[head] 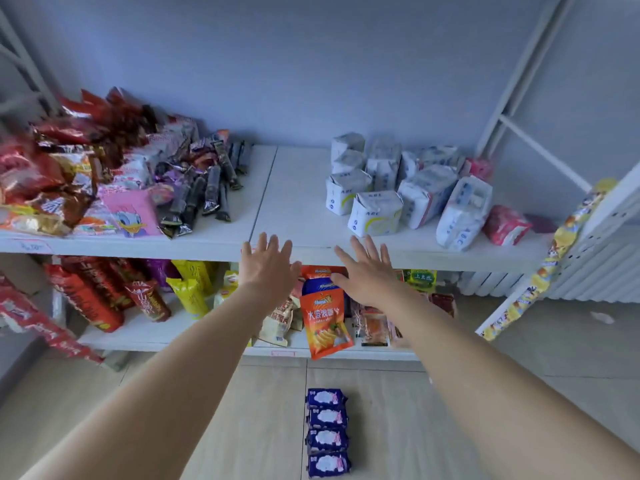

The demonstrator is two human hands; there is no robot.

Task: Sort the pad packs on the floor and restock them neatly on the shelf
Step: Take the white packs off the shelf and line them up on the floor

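Hands out front, both flat w/ fingers spread, holding nothing — left hand (268, 268) and right hand (363, 271) sit side by side, apart, at the front edge of the upper shelf (294, 209). I see four blue pad packs (327, 433) in a row on the floor (249, 427) below; white pad packs (408, 192) already up on the shelf, right side.

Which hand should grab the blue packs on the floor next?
Probably the right hand. The four dark blue plastic pad packs lie in a row on the floor, below and slightly nearer it than the left hand. Both hands are open and empty, so it's close.
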